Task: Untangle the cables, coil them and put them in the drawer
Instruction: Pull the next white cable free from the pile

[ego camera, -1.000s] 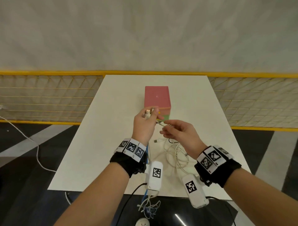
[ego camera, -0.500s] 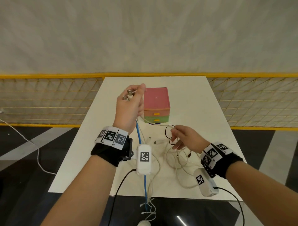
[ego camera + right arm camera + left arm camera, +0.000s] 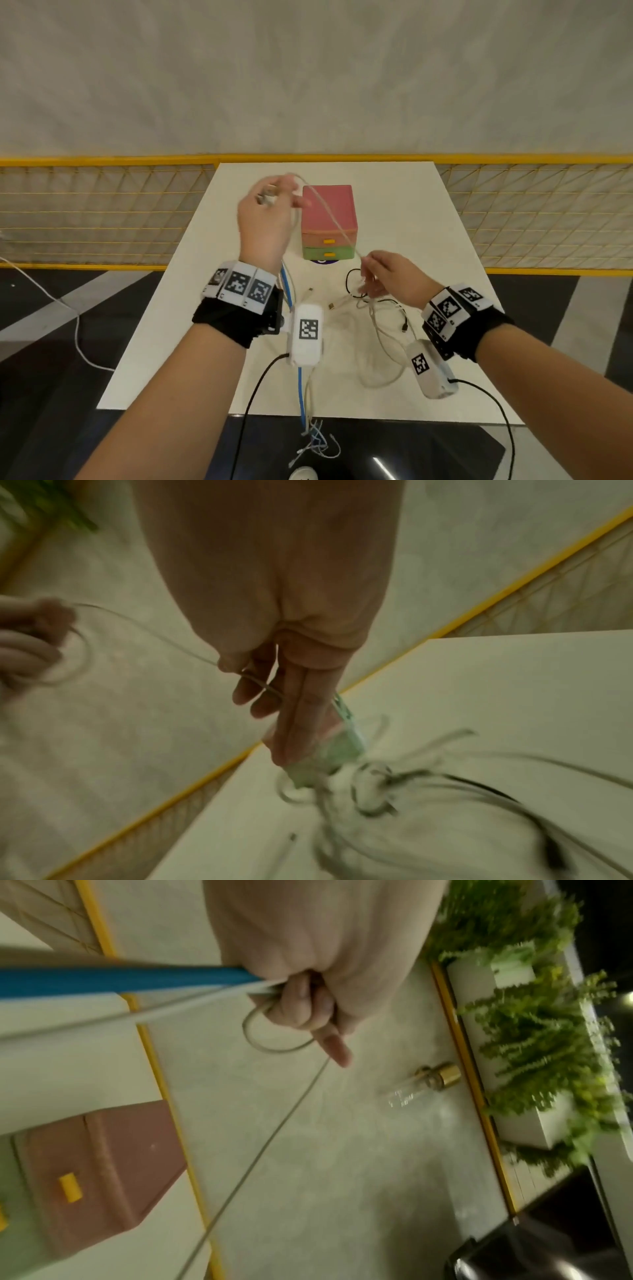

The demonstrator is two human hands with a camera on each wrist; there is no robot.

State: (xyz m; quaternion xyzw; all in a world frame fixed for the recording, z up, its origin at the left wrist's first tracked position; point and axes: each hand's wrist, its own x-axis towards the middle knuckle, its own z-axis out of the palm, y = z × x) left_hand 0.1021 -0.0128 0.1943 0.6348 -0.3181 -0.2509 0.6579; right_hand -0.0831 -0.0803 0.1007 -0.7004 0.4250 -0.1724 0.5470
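Observation:
My left hand (image 3: 274, 197) is raised left of the drawer box (image 3: 329, 219) and grips the plug end of a white cable (image 3: 334, 219), with a small loop (image 3: 274, 1039) hanging from its curled fingers (image 3: 301, 1007). That cable slopes down across the box to my right hand (image 3: 368, 274), which pinches it between thumb and fingers (image 3: 260, 693). Just below the right hand, a tangle of white and black cables (image 3: 380, 325) lies on the white table (image 3: 191, 342). A blue cable (image 3: 291, 291) runs under my left wrist. The box has a pink top and two shut drawers, orange and green.
Two loose plugs (image 3: 310, 291) lie near the table's middle. Frayed thin wires (image 3: 315, 442) hang off the front edge. A yellow mesh fence (image 3: 102, 212) stands on both sides of the table. Planters (image 3: 534, 1042) and a glass bottle (image 3: 424, 1080) show in the left wrist view.
My left hand has risen and swung left and away with the plug end, drawing the white cable out over the box. My right hand dropped to the tangle and now pinches that cable.

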